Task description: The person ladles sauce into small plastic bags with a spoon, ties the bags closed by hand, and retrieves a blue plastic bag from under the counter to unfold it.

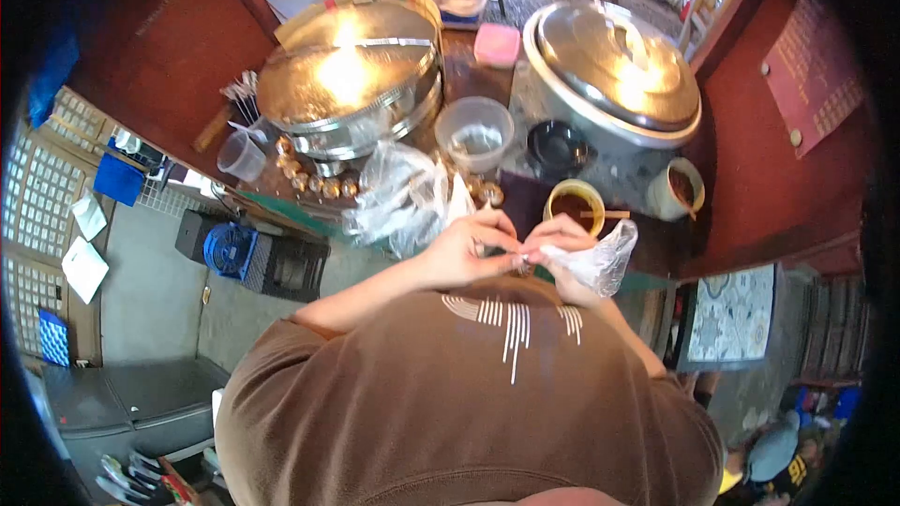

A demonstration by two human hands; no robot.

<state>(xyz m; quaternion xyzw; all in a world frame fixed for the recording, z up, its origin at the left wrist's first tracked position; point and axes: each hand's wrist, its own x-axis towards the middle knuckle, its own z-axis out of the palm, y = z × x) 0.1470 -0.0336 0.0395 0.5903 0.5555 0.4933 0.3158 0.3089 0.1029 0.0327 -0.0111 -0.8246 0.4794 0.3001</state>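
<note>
My left hand [469, 248] and my right hand [567, 253] meet in front of my chest, fingertips pinched together at the gathered neck of a small clear plastic bag [611, 260]. The bag hangs out to the right over my right hand; what it contains is hard to make out. Just beyond my right hand stands a yellow-rimmed container [600, 195] of dark sauce with a flat stick across it. A crumpled bundle of clear plastic bags [398, 192] lies beside my left hand.
Two large lidded metal pots [375, 84] [614, 66] stand on the counter. Between them are a clear tub [475, 126], a black bowl [558, 145] and a pink container [497, 44]. Another sauce cup [675, 189] stands right, a plastic cup [242, 157] left. Red walls flank the counter; people sit beyond.
</note>
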